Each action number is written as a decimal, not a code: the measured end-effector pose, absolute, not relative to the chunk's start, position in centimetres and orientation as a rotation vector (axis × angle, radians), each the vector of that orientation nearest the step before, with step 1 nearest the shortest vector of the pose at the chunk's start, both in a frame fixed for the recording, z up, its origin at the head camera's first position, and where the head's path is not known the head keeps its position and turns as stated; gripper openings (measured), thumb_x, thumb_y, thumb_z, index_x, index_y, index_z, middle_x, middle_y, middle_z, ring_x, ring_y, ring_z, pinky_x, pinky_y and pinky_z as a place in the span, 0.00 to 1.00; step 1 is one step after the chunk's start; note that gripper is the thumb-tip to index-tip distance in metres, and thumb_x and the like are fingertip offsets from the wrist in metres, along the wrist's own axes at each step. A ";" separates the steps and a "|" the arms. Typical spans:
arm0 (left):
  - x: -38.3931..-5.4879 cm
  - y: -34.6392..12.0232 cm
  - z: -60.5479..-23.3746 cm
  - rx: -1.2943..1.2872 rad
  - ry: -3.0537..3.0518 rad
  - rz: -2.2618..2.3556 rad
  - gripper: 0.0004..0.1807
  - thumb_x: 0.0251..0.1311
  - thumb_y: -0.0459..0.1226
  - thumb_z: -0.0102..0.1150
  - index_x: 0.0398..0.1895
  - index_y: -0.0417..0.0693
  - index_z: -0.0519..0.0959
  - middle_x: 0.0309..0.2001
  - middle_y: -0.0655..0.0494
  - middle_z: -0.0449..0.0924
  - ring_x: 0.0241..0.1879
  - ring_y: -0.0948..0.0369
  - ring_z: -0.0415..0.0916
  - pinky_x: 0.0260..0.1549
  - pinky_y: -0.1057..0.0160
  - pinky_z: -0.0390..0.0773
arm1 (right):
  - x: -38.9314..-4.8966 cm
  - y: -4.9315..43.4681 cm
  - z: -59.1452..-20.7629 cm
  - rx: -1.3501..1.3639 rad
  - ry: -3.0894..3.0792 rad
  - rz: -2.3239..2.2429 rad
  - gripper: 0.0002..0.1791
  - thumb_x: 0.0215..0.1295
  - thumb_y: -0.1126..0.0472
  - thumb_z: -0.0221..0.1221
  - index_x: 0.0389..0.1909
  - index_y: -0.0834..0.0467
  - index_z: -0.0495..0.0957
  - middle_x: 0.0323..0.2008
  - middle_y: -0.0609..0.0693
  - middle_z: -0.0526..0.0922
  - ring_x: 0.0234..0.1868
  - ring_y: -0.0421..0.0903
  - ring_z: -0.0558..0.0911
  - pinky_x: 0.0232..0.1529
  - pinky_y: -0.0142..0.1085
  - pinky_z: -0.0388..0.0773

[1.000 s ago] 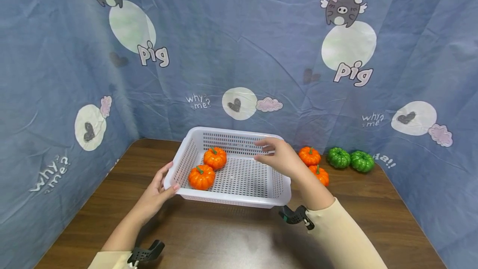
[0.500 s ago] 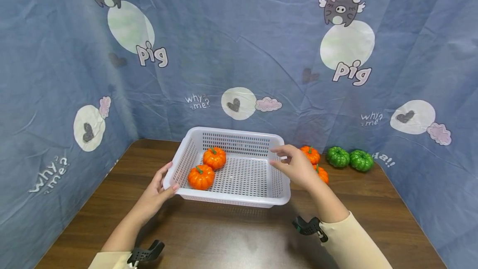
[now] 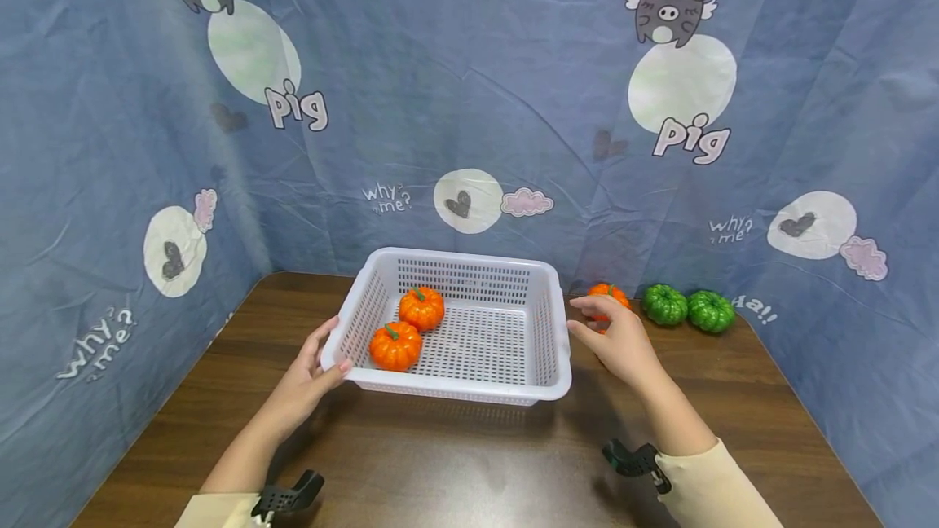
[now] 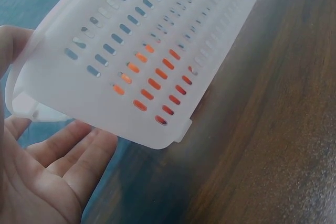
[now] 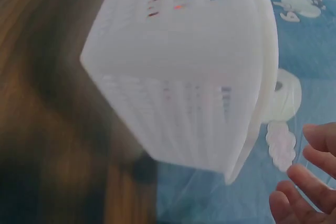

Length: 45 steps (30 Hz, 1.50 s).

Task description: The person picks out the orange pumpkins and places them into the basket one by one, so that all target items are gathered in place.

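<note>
A white slotted plastic basket [image 3: 458, 389] sits in the middle of the head view with two small orange pumpkins [image 3: 421, 310] in its left half. My left hand [image 3: 297, 388] holds its left end, thumb over the rim and the other fingers [image 4: 86, 163] beneath, as the left wrist view shows. Just past the basket's right end is my right hand [image 3: 622, 342], thumb and fingers spread, nothing held. It overlaps an orange pumpkin [image 3: 609, 292] on the table and hides most of another in front of that one.
Two green pumpkins [image 3: 664, 305] stand side by side at the table's back right. The dark wooden table [image 3: 455, 463] ends at a blue printed cloth [image 3: 469, 88] that hangs behind and along both sides.
My right hand has moved right, from over the basket's right part to beyond its right rim, in front of the orange pumpkins. The left hand and basket stay put.
</note>
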State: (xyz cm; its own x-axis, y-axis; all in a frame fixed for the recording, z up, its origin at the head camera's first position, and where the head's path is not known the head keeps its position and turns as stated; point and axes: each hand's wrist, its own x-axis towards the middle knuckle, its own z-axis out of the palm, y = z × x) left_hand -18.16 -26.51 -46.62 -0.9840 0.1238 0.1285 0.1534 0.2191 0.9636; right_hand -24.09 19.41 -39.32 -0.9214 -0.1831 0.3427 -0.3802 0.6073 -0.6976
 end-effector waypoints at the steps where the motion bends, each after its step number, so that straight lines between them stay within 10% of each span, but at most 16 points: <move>1: -18.2 -26.5 -46.6 -0.276 -2.434 -1.929 0.43 0.70 0.35 0.57 0.80 0.52 0.43 0.72 0.29 0.56 0.64 0.40 0.65 0.49 0.74 0.73 | -24.1 19.7 -39.5 0.461 -2.593 1.197 0.19 0.62 0.64 0.69 0.54 0.62 0.81 0.51 0.58 0.83 0.52 0.57 0.81 0.50 0.51 0.81; 45: -18.1 -26.6 -46.9 -0.313 -2.412 -1.957 0.42 0.71 0.32 0.55 0.80 0.52 0.42 0.73 0.30 0.55 0.64 0.44 0.67 0.50 0.73 0.74 | -24.4 27.9 -45.4 0.153 -2.662 1.090 0.25 0.64 0.61 0.68 0.58 0.69 0.77 0.55 0.68 0.75 0.54 0.64 0.77 0.52 0.55 0.78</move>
